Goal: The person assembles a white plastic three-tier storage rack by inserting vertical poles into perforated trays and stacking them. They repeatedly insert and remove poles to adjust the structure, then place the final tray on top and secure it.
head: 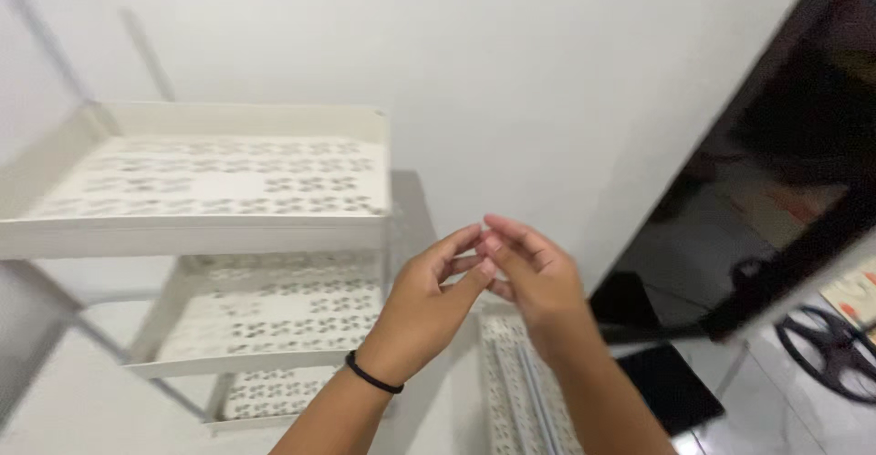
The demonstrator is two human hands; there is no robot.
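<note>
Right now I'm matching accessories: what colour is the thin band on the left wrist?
Black: the thin elastic band around the left wrist shows best in the head view.

Left hand (427, 300) and right hand (534, 277) meet (fingertips touching).

The setting is a home interior. A white three-tier plastic shelf rack (201, 190) stands at left against a plain white wall (547, 72); a dark glossy panel (776, 190) and tiled floor (803, 418) occupy the right.
</note>
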